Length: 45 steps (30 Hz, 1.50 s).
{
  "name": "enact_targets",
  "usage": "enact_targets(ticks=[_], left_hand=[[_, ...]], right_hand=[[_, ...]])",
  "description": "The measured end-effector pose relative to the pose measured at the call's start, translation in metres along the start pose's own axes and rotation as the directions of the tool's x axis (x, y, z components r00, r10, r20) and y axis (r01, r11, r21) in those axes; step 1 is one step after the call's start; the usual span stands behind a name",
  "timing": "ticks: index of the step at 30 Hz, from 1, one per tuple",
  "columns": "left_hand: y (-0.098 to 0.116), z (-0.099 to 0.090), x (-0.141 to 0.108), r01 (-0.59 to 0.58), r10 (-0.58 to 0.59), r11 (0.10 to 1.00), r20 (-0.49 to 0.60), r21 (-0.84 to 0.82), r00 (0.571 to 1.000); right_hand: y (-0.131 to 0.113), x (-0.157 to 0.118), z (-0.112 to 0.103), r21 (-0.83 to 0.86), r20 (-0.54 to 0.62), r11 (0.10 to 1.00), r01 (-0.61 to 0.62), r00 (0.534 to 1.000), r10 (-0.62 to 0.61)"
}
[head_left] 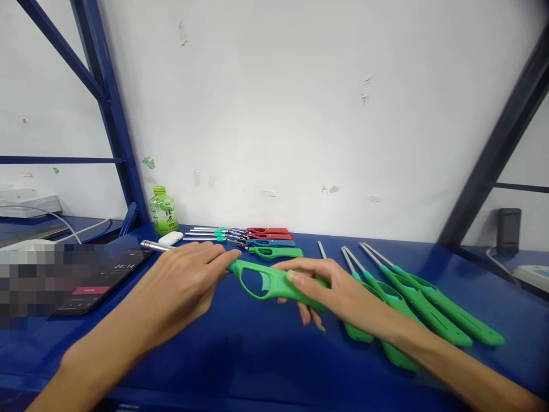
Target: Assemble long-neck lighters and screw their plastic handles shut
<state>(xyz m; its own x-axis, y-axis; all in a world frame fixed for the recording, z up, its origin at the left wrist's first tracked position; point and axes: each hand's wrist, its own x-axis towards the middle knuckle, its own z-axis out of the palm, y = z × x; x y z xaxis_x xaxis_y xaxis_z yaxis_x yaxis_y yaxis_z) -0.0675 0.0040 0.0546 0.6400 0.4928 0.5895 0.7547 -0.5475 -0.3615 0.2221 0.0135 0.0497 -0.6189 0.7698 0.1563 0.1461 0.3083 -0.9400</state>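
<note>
A green long-necked lighter [274,283] is held level above the blue table, its metal tip pointing left. My left hand [193,277] is closed round its metal neck close to the handle, and the tip sticks out past the hand. The fingers of my right hand [317,286] grip the rear of the handle, thumb on top. Beneath and beyond my right forearm lie several green lighters [433,303] with their tips pointing away. Farther back are red lighters [270,233], a blue one [272,243] and a green handle piece [277,252].
At the back left stands a green-capped bottle [163,212] beside a white rounded object [170,238]. A tablet [103,280] lies on the left. Blue frame posts [115,120] rise at the left, with a dark post [497,137] at the right. The blue table [240,366] meets a white wall.
</note>
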Motion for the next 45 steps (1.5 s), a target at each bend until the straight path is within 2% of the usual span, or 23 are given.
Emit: enact_targets(ticks=[4,8,11,14,17,21,25,29,33,35,38,39,40,43,45], left_hand=[[-0.008,-0.004,-0.003,0.042,-0.042,0.999,0.011,-0.03,0.999],[-0.005,-0.007,0.0,0.085,-0.084,0.986,0.016,-0.141,0.996],[-0.003,-0.012,-0.001,0.145,-0.132,0.96,0.072,-0.238,0.989],[-0.005,-0.019,-0.008,0.247,-0.198,0.923,0.188,-0.295,0.962],[-0.01,-0.024,-0.017,0.313,-0.205,0.885,0.316,-0.344,0.926],[-0.024,-0.025,-0.018,0.407,-0.238,0.84,0.431,-0.359,0.87],[-0.051,-0.02,-0.016,0.446,-0.282,0.845,0.462,-0.295,0.841],[-0.072,-0.016,-0.03,0.501,-0.312,0.84,0.568,-0.209,0.762],[-0.073,-0.015,-0.045,0.557,-0.31,0.805,0.655,-0.205,0.689],[-0.069,-0.014,-0.047,0.618,-0.322,0.758,0.703,-0.21,0.634],[-0.066,-0.011,-0.046,0.702,-0.311,0.687,0.796,-0.19,0.52],[-0.066,-0.01,-0.044,0.706,-0.31,0.685,0.805,-0.179,0.505],[-0.066,-0.008,-0.043,0.698,-0.315,0.695,0.801,-0.171,0.51],[-0.068,0.0,-0.038,0.639,-0.345,0.753,0.731,-0.159,0.588],[-0.07,0.007,-0.035,0.613,-0.355,0.774,0.696,-0.155,0.624]], right_hand=[[0.0,0.002,-0.007,0.055,0.021,0.998,0.032,0.999,-0.033],[0.004,0.004,-0.012,-0.014,0.02,0.999,0.042,0.999,-0.042],[0.005,0.003,-0.01,-0.108,-0.039,0.993,0.045,0.998,-0.05],[0.005,0.001,-0.007,-0.309,-0.103,0.947,0.093,0.986,-0.13],[0.006,0.0,-0.005,-0.484,-0.094,0.864,0.139,0.973,-0.21],[0.013,0.001,-0.004,-0.532,-0.042,0.831,0.162,0.975,-0.217],[0.019,0.0,0.0,-0.566,0.009,0.801,0.194,0.973,-0.229],[0.023,0.0,0.005,-0.574,0.083,0.786,0.229,0.971,-0.223],[0.029,0.0,0.005,-0.573,0.16,0.784,0.238,0.971,-0.178],[0.031,0.001,0.004,-0.574,0.182,0.788,0.22,0.973,-0.139],[0.033,0.002,0.002,-0.571,0.197,0.8,0.181,0.977,-0.08],[0.032,0.002,0.001,-0.57,0.202,0.803,0.174,0.977,-0.069],[0.032,0.002,0.001,-0.568,0.206,0.805,0.17,0.977,-0.061],[0.028,0.002,0.001,-0.562,0.213,0.81,0.167,0.976,-0.053],[0.025,0.001,0.002,-0.562,0.203,0.811,0.162,0.978,-0.054]])
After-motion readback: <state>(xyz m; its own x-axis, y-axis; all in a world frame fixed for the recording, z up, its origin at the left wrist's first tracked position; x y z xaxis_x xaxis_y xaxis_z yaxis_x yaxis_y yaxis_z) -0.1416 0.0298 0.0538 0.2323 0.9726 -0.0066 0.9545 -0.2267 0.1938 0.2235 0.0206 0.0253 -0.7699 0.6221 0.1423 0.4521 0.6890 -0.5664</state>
